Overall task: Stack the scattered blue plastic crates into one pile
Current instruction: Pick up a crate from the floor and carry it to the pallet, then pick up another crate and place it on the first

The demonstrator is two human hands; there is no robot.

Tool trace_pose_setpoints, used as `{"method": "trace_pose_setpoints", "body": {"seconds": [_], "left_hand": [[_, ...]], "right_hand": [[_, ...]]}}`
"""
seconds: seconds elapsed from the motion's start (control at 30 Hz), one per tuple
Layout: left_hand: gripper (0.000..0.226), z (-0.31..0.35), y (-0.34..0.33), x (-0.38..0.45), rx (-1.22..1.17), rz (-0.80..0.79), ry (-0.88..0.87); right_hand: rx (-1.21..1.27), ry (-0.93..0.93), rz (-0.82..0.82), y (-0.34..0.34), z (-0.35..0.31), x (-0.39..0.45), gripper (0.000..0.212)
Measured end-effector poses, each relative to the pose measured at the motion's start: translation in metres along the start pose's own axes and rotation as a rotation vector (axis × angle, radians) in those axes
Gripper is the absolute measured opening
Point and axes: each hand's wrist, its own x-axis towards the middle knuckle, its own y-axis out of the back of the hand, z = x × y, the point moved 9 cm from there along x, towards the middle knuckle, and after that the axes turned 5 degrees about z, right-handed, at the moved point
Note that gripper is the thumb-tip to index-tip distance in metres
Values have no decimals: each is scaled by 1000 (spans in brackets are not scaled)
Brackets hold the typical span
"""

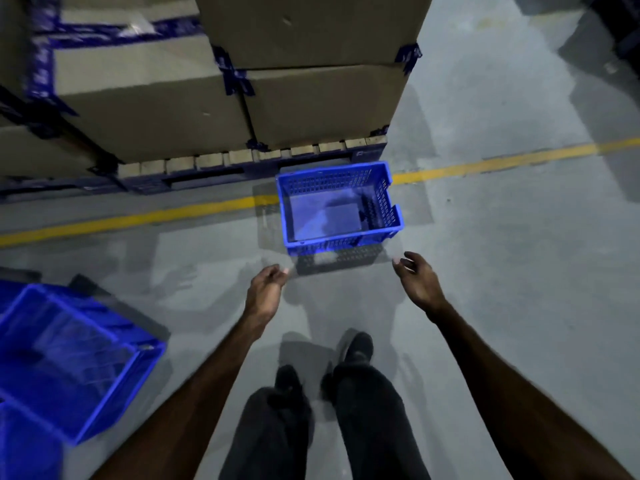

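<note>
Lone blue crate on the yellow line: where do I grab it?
Take the crate by its two short end rims, left hand and right hand coming down from either side. It sits upright, open and empty, so the rims are clear.

You won't find any readable text here. The blue tape [235, 77] on the cardboard boxes [145, 98] carries print, and the pallet [367, 154] beneath them a pale mark, both too blurred to read.

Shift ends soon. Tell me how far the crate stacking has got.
Done: a pile of crates seems started at the lower left, though it is blurred. In hand: nothing yet; the left hand and right hand reach, empty, toward a lone crate on the floor. Left: lift it and carry it to the pile.
</note>
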Motion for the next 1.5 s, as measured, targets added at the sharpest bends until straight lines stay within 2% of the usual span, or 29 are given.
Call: {"method": "trace_pose_setpoints", "body": {"seconds": [0.07, 0.17, 0.37, 0.6, 0.87, 1.0, 1.13, 1.3, 1.5], "left_hand": [[29, 20, 25, -55, -2, 0, -31], [42, 39, 53, -125, 18, -3, -104], [45, 16, 101, -233, -20, 83, -164], [50, -51, 131, -350, -155, 281, -112], [52, -165, 197, -486, -292, 636, 46], [52, -213, 234, -539, -362, 800, 99], [63, -245, 257, -566, -447, 894, 136], [44, -273, 290, -564, -544, 920, 156], [42, -294, 370, -532, -575, 883, 143]], "right_hand": [[7, 29, -11, 19, -28, -53, 53], [8, 87, -55, 33, -63, -127, 48], [59, 224, -183, 41, -86, -237, 43], [79, 325, -367, 37, -80, -302, 44], [-54, 469, -730, -40, -82, -395, 38], [-114, 560, -845, -77, -97, -452, 39], [-156, 612, -902, -106, -110, -495, 39], [-181, 628, -926, -153, -129, -532, 38], [-188, 629, -887, -222, -170, -569, 35]]}}
